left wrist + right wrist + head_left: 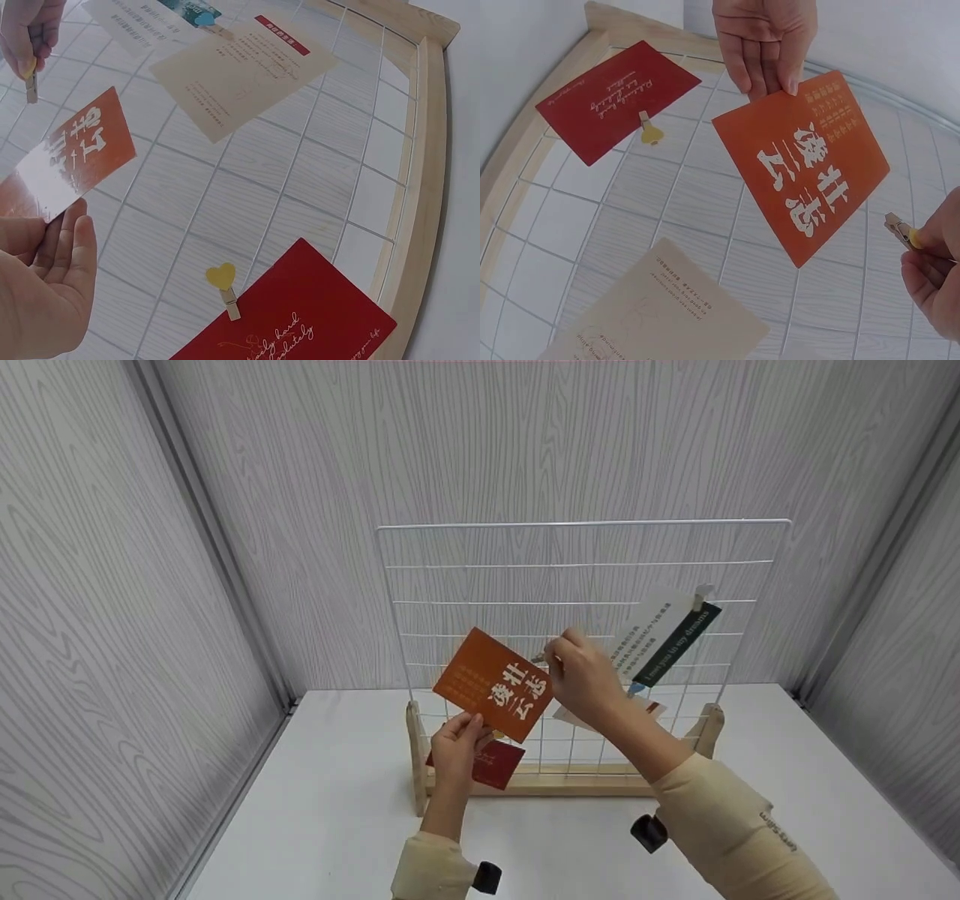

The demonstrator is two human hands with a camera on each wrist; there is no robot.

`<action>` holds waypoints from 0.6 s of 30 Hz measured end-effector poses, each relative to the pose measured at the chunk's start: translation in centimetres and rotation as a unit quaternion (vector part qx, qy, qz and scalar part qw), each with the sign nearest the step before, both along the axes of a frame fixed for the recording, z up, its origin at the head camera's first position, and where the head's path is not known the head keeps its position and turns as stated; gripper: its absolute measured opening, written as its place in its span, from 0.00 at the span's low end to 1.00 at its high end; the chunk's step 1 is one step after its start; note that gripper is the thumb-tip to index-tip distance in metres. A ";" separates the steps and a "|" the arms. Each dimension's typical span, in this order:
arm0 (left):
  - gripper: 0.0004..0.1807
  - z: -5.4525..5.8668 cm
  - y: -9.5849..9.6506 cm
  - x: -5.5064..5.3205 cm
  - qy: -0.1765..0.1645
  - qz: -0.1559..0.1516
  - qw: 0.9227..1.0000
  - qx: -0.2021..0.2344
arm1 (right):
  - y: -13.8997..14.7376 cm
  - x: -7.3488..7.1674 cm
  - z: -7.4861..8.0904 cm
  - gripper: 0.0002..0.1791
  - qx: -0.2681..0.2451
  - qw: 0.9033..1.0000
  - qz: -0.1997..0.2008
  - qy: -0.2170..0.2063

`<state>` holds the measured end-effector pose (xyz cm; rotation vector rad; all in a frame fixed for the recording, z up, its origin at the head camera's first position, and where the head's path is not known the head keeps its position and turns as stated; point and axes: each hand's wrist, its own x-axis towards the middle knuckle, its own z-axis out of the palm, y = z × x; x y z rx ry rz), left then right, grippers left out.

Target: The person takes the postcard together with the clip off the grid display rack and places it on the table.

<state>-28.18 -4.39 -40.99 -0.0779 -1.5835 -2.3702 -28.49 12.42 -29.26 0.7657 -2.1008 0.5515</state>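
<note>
An orange card with white characters is pinched at its lower edge by my left hand, thumb in front. It is held tilted before the white wire grid. My right hand pinches a small wooden clothespin with a yellow piece on it. In the right wrist view the clothespin's tip stands apart from the card's edge. A red card hangs low on the grid, under a clothespin with a yellow heart.
A cream card and a white-and-green card are clipped on the grid's right side. Wooden feet and a wooden bar carry the grid on a white table. Wood-patterned panels stand behind and beside.
</note>
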 end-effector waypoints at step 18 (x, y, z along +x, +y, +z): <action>0.13 -1.2 -1.5 1.8 -0.021 0.008 0.999 -0.038 | 1.5 1.7 -1.7 0.05 0.001 0.997 0.073 -0.007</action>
